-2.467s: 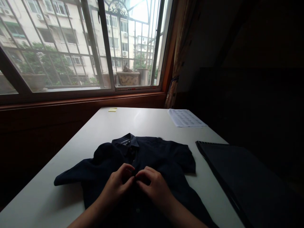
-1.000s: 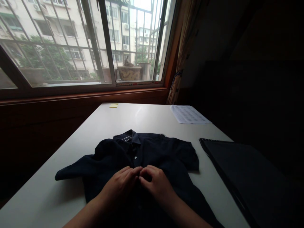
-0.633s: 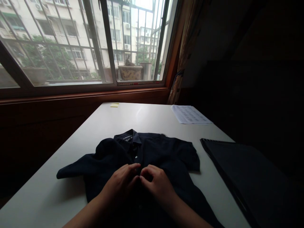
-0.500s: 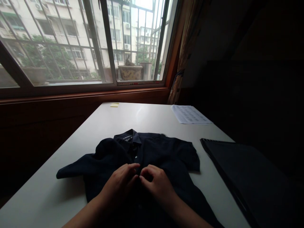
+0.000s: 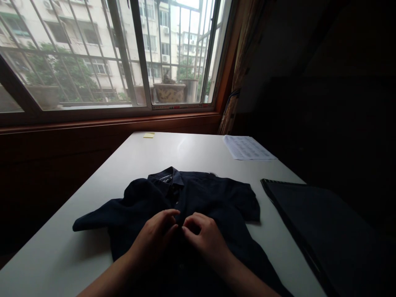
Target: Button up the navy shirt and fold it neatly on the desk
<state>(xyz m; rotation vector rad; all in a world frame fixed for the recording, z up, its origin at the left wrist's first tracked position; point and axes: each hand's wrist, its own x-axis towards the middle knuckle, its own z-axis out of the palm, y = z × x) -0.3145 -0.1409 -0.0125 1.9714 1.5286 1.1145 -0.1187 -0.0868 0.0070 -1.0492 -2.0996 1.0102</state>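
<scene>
A dark navy short-sleeved shirt (image 5: 210, 194) lies front up on the table, its collar (image 5: 177, 178) pointing away from me. Both hands are at the button placket, below the collar. My left hand (image 5: 156, 231) has its index finger lifted, while the thumb and another finger close on the placket's edge. Facing it, my right hand (image 5: 206, 235) pinches the cloth between thumb and index finger, which form a ring. The two sets of fingertips are a small gap apart. Whether a button sits between them is too dark to tell.
The white table (image 5: 198, 150) stands below a barred window (image 5: 105, 62). Printed sheets (image 5: 249, 147) lie at its far right, a yellow sticky note (image 5: 149, 135) at its far left. A large black folder-like item (image 5: 309, 218) covers the right edge. A tied curtain (image 5: 230, 109) hangs beside the window.
My left hand has shifted slightly left and up, and its thumb has drawn a little away from the right fingertips. My right hand and the shirt stay nearly in place.
</scene>
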